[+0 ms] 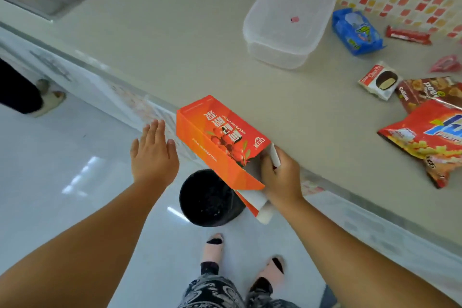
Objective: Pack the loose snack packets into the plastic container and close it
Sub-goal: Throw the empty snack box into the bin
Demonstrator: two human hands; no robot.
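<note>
The right hand [280,177] grips an orange box [220,140] at the desk [175,45] edge; the left hand [152,155] hovers open-fingered. The container [282,40] sits farther back, packets [425,130] beside it.

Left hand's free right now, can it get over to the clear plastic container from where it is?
Probably yes, with a long reach. The left hand is open and empty, off the counter edge. The plastic container sits far back by the tiled wall, with bare countertop between; only the orange box in the right hand stands beside that path.
</note>
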